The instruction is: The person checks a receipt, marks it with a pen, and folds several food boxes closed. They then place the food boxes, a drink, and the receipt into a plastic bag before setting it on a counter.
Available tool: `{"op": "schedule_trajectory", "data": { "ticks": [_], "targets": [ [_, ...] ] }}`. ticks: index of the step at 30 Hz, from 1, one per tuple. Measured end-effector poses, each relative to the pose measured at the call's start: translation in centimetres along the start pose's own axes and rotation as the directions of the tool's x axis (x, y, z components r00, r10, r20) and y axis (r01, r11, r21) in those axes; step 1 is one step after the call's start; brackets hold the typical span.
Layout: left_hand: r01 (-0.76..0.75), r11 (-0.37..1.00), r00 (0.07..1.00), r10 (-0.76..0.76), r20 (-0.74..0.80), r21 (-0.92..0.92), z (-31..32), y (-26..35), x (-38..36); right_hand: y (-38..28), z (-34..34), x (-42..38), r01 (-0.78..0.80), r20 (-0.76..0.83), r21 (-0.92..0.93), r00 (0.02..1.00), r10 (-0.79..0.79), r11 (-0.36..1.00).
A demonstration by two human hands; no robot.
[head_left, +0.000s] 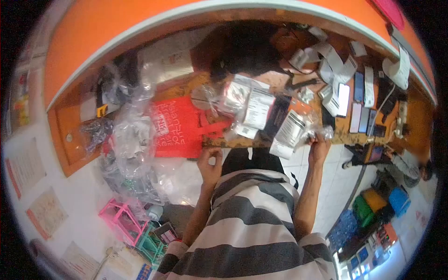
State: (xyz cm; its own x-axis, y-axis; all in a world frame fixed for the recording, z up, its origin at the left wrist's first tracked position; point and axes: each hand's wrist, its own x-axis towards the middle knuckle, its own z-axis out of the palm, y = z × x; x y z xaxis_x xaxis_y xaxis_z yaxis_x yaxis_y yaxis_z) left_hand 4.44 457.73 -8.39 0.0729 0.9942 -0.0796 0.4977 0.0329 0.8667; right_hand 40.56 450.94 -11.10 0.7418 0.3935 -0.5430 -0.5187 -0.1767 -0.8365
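Right hand (319, 147), right of centre, closed in a pinch on clear plastic (315, 133) at the desk's front edge. Label (290, 133), white with black print, just left of that plastic, tilted, lower end past the desk edge. Left hand (211, 164), centre of frame, just off the desk edge, fingers curled toward thumb in a loose ring; can't tell if anything thin is in it. Red bag (179, 126), flat, white lettering, just up and left of left hand, strap end pointing right.

Middle of desk (343, 139): labelled packet (258, 109) in clear wrap, dark packet (278, 114) between it and the label. Left side: big heap of plastic wrap (130, 140), overlapping the red bag's left side. Upper right: lit phone (343, 100) near curled paper strips (332, 63), more phones (359, 88) to its right. Upper centre: black pile (245, 49), too dark to make out.

Lower left: pink rack (122, 221), green rack (150, 245) beside it. Far right: another person (407, 169), well apart from the hands.
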Motion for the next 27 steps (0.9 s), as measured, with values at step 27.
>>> {"op": "schedule_trajectory", "data": {
  "ticks": [27],
  "targets": [
    [-0.002, 0.923, 0.912, 0.159, -0.379, 0.384, -9.5, -0.3, 28.5, -6.7, 2.9, 6.5, 0.420, 0.548, -0.818, 0.774, 0.316, 0.393]
  ]
}}
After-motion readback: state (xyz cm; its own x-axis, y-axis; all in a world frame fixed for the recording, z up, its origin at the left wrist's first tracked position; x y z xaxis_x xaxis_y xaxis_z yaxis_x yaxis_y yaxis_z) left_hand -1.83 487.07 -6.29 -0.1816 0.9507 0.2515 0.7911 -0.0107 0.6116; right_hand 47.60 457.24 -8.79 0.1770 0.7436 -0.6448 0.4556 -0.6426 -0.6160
